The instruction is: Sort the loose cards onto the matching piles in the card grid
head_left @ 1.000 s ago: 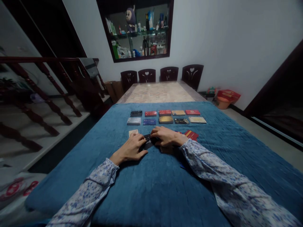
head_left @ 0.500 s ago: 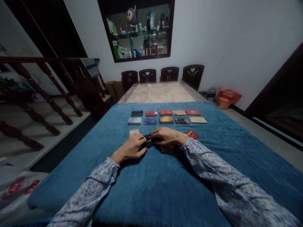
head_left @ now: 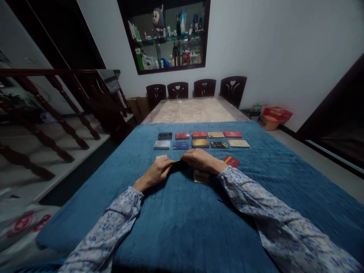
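Note:
Both hands meet over a blue cloth that covers the table. My left hand and my right hand pinch the two ends of a dark card lifted just off the cloth. Under my right wrist lies a small stack of cards. A red card pokes out to the right of that wrist. A pale card lies just beyond my left fingers. Farther away, two rows of several cards are laid out flat.
Bare marble tabletop shows past the cloth, with several dark chairs against the wall. A wooden stair rail runs along the left. A red basin sits on the floor at the right. A glass cabinet hangs on the wall.
The dark card has been raised from flat on the cloth to edge-on between both hands, and both hands moved slightly away from me. The stack under my right wrist now shows.

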Demonstrator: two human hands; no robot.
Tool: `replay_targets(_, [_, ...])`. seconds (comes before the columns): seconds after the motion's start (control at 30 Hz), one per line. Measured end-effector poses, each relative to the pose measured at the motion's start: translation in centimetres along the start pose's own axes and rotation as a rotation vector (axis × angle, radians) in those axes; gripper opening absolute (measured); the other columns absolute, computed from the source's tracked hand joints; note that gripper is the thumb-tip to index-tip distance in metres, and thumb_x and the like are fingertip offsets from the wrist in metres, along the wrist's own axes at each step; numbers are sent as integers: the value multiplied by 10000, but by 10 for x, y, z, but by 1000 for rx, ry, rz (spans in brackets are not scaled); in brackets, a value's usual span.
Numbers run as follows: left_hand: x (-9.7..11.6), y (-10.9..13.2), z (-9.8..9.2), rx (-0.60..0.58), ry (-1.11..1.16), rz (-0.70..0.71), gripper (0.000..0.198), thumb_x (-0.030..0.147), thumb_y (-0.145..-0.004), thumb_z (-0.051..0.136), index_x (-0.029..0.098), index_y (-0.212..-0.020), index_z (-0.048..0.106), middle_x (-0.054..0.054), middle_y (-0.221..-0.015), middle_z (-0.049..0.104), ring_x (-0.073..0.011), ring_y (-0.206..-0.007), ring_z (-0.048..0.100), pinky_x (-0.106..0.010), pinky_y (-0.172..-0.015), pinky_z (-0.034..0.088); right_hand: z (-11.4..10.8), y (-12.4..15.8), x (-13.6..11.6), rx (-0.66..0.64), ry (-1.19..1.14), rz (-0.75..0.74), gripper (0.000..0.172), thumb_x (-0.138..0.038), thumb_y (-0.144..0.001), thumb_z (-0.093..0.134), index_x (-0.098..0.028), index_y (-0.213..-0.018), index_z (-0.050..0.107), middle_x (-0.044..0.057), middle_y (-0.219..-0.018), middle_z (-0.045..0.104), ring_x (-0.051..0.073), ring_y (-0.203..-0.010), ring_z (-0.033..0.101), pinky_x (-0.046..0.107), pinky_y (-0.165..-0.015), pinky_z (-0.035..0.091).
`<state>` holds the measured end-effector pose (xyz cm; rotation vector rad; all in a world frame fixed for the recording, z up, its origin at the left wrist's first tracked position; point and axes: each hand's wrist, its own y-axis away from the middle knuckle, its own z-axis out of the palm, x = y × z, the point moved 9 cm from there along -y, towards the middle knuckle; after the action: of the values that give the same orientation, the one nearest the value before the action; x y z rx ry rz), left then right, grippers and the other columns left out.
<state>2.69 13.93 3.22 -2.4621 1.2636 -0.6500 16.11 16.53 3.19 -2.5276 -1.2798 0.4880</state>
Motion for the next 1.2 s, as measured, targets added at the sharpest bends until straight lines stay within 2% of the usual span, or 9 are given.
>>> replay_targets(0.17, [-10, -1, 3, -3, 4, -71, 282, 147, -998, 490, 158, -1199, 688, -91, -998, 731, -190, -886, 679, -343, -844, 578, 3, 0, 3, 0, 13, 85, 293, -151, -1001, 542, -229, -1237, 698, 93, -1076, 761, 174, -905, 689, 274, -769, 442])
replay_targets(0.3, [-19, 1, 6, 30, 6, -115, 356, 129, -959, 524, 169, -1291, 647, -108, -1080, 741, -215, -975, 703, -392, -914, 587, 9, -1, 7, -12, 38, 164, 364, -116, -977, 543, -227, -1314, 626, 111, -1179, 729, 196, -991, 681, 288, -804, 453])
replay_targets(0.4, [-20, 1, 6, 53, 32, -121, 425, 93, -927, 526, 180, -1335, 606, -113, -1199, 731, -223, -1079, 699, -405, -972, 578, 16, -3, 11, -34, 71, 214, 354, -101, -963, 528, -206, -1289, 620, 115, -1142, 709, 200, -944, 669, 289, -780, 449])
replay_targets(0.5, [-19, 1, 7, 49, 60, -129, 416, 66, -908, 516, 171, -1301, 601, -112, -1199, 727, -223, -1091, 693, -405, -984, 573, 21, -4, 13, -53, 114, 241, 346, -92, -953, 516, -205, -1263, 621, 107, -1130, 682, 199, -903, 656, 285, -750, 439])
replay_targets(0.77, [-22, 1, 12, 37, 23, -172, 438, 51, -888, 557, 167, -1310, 558, -103, -1121, 661, -230, -1043, 658, -423, -955, 571, 21, 0, 10, -51, 66, 263, 479, -65, -869, 634, -203, -1323, 568, 110, -1228, 608, 217, -1016, 655, 313, -844, 485])
replay_targets(0.97, [-24, 2, 16, 25, 32, -169, 586, 20, -850, 558, 186, -1408, 487, -132, -1282, 581, -255, -1183, 618, -476, -1042, 557, 25, 1, 7, -80, -37, 241, 576, -56, -849, 641, -184, -1398, 522, 150, -1329, 556, 229, -1054, 664, 379, -922, 527])
replay_targets(1.2, [-30, 4, 19, 34, 57, -182, 627, 37, -843, 570, 200, -1441, 479, -138, -1351, 532, -263, -1263, 583, -484, -1093, 546, 39, -1, 17, 24, -92, 201, 609, -23, -792, 633, -198, -1370, 557, 149, -1318, 548, 248, -1084, 637, 441, -957, 540])
